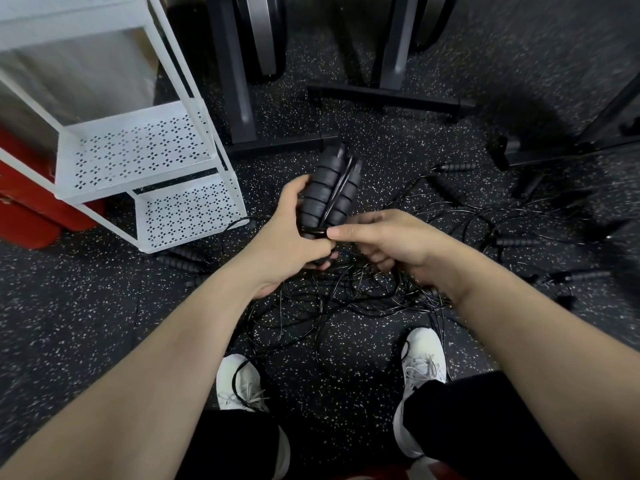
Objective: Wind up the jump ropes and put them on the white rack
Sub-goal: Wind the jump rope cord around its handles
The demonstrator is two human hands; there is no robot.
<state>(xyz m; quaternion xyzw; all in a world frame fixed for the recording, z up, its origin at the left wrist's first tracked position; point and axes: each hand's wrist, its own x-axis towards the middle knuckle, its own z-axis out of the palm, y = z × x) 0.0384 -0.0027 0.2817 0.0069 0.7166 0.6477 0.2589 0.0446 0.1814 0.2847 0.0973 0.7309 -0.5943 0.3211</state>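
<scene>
My left hand [291, 233] grips a pair of black ribbed jump-rope handles [329, 192], held side by side and pointing away from me. My right hand [391, 240] pinches the thin black cord [317, 232] where it wraps across the base of the handles. Beneath both hands a tangle of loose black rope [346, 299] lies on the floor. The white rack [138, 154] stands at the left, with perforated shelves that hold nothing in view.
Several other black jump-rope handles [519, 242] lie scattered on the speckled dark floor to the right and near the rack's foot [183, 259]. Black machine frames [384, 95] stand behind. A red object [31, 209] sits at far left. My white shoes [424, 358] are below.
</scene>
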